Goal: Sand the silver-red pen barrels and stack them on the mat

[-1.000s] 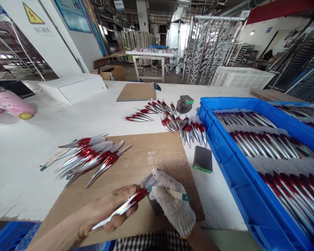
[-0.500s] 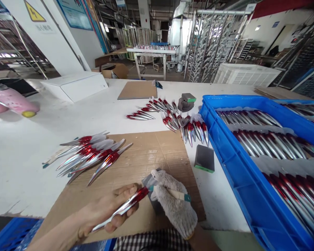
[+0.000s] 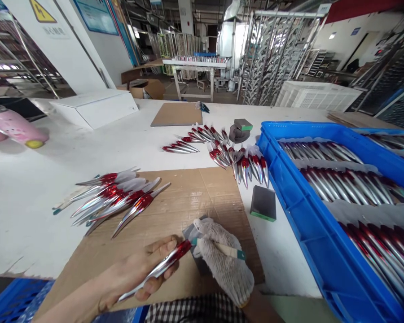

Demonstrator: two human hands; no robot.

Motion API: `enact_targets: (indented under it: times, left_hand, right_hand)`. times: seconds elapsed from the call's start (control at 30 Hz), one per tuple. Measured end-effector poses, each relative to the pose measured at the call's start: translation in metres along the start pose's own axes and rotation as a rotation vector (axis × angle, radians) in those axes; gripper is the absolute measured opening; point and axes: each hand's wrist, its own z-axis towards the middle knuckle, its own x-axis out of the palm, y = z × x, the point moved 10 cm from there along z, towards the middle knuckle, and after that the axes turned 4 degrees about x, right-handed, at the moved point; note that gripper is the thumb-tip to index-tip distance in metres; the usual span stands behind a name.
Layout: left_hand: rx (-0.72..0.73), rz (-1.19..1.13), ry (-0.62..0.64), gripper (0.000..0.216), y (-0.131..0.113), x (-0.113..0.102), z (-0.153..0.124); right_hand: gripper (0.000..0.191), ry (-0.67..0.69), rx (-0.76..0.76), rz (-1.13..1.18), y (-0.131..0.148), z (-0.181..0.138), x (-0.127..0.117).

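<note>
My bare left hand [image 3: 138,271] grips a long red-and-silver tapered piece [image 3: 161,267], its red end pointing right. My right hand [image 3: 224,264], in a white knit glove, holds a thin stick with teal ends [image 3: 222,249] against that red end, over a grey sanding block [image 3: 192,233] that it mostly hides. Both hands hover above a brown cardboard sheet [image 3: 195,193]. A row of similar pieces [image 3: 116,199] lies at the sheet's left edge.
A blue crate [image 3: 289,197] with layers of the same pieces stands to the right. More pieces [image 3: 229,154] are fanned out farther back, with a green-backed sanding block [image 3: 263,202] and another block [image 3: 239,130]. A white box [image 3: 94,107], a pink bottle [image 3: 13,128].
The view has shifted slightly; both hands stay in nearly the same place, still holding the piece and the stick.
</note>
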Motion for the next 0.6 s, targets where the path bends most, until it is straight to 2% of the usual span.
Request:
enact_targets:
  times: [0.13, 0.27, 0.47, 0.53, 0.6]
  left_hand:
    - [-0.009, -0.015, 0.010, 0.063, -0.001, 0.001, 0.000]
    - [-0.006, 0.007, -0.004, 0.064, -0.002, 0.001, 0.000]
    - [0.006, 0.029, 0.005, 0.063, -0.001, 0.001, 0.000]
    - [0.008, 0.022, 0.003, 0.063, -0.002, 0.001, -0.001]
    - [0.008, 0.018, 0.003, 0.064, -0.003, 0.002, -0.002]
  right_hand:
    - [0.035, -0.014, -0.083, -0.070, 0.005, -0.002, 0.002]
    - [0.030, -0.074, -0.181, -0.137, 0.017, -0.001, 0.002]
    - [0.032, 0.022, 0.013, 0.000, -0.002, -0.002, 0.002]
    - [0.034, 0.036, 0.009, 0.016, -0.002, -0.003, 0.003]
    - [0.033, 0.011, -0.078, -0.023, 0.007, -0.002, 0.003]
